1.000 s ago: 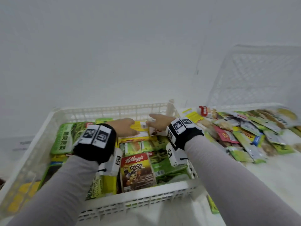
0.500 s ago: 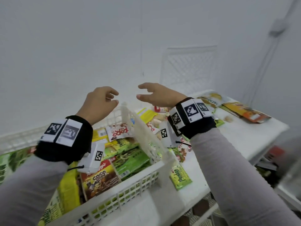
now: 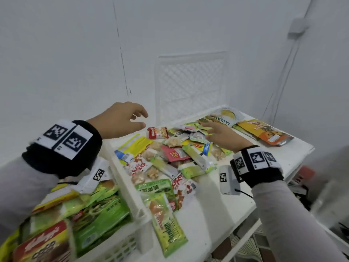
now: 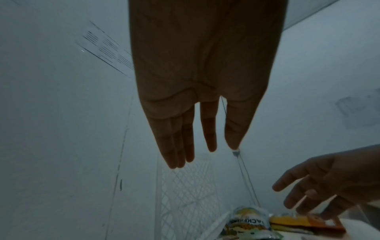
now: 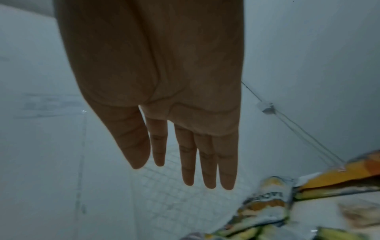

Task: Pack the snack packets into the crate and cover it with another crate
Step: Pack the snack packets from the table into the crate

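White tabletop carried the loose snack packets beside the part-filled crate, and with my left hand and right hand both slack and empty, I judged gathering several flat would serve best.

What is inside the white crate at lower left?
The white crate holds overlapping snack packets: a Kellogg's Coco Pops pack and green packets. Lower layers and the crate floor are covered.
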Motion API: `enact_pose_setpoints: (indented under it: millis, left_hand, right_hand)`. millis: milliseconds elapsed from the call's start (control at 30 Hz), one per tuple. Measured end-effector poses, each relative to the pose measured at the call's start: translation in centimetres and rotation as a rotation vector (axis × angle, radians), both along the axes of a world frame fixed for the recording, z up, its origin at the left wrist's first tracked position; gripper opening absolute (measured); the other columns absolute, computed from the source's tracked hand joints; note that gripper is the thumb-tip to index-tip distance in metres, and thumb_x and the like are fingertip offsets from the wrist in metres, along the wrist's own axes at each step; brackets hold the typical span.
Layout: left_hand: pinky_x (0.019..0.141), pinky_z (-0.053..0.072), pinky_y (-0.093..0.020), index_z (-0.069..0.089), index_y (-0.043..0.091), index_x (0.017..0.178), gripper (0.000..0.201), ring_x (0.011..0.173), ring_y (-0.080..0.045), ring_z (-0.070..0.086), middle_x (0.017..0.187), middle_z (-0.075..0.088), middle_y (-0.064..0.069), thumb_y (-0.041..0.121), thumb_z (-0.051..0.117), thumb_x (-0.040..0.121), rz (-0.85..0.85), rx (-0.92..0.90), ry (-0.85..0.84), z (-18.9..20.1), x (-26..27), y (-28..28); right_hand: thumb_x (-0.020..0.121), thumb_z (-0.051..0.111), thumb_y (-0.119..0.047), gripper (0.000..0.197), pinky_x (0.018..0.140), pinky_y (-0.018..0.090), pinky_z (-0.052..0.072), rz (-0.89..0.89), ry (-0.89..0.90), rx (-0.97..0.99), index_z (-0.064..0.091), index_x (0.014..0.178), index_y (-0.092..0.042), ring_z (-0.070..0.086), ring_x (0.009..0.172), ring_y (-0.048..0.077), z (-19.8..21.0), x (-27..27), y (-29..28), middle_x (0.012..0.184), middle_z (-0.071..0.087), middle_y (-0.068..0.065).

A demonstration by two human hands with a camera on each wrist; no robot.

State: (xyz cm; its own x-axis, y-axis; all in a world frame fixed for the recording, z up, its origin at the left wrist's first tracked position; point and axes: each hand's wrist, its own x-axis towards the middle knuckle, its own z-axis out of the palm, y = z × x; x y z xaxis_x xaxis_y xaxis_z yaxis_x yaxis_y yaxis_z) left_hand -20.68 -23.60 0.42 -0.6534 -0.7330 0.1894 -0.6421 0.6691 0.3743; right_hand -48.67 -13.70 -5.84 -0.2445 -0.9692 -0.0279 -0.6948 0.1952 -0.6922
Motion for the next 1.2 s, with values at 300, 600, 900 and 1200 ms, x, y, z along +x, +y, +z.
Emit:
enact_pose_setpoints:
  millis: [300,600,900,1200]
  left_hand:
    - [0.09,0.036,-0.025,0.042,0.019,0.136,0.044,0.116,-0.02,0.048,0.136,0.048,-0.006,0.031,0.051,0.094,-0.158,0.092,-0.543,-4.6,-14.8,-4.9]
    - [0.106,0.036,-0.047,0.024,0.026,0.145,0.065,0.138,-0.032,0.024,0.151,0.023,-0.011,0.037,0.054,0.089,0.006,-0.034,-0.611,-11.3,-24.1,-9.2]
    - [0.108,0.031,-0.052,0.014,0.036,0.147,0.088,0.137,-0.04,0.023,0.153,0.013,-0.017,0.071,0.052,0.076,0.098,0.105,-0.653,-15.4,-26.4,-9.7]
    - [0.068,0.05,-0.038,0.032,0.02,0.139,0.042,0.083,-0.034,0.06,0.112,0.047,-0.019,0.019,0.035,0.097,0.095,-0.175,-0.637,-14.4,-27.3,-8.9]
  right_hand:
    - [0.087,0.064,-0.03,0.076,0.103,0.034,0.035,0.062,0.253,0.241,0.021,0.148,-0.016,0.037,0.133,0.027,-4.9,-13.5,-6.6,0.152,0.029,0.009]
    - [0.07,0.061,-0.068,0.085,0.095,0.05,0.042,0.233,0.622,0.444,0.023,0.14,-0.042,0.045,0.121,0.044,-8.9,-15.0,-16.1,0.145,0.03,0.019]
    - [0.089,0.047,-0.006,0.017,0.063,0.033,0.041,0.41,0.86,0.209,0.051,0.106,-0.008,0.058,0.082,0.032,-8.6,-14.9,-18.4,0.099,0.061,0.016]
    - [0.09,0.05,-0.003,0.012,0.074,0.031,0.051,0.21,0.617,-0.023,0.059,0.085,-0.009,0.057,0.075,0.022,-5.6,-18.7,-14.3,0.088,0.066,0.01]
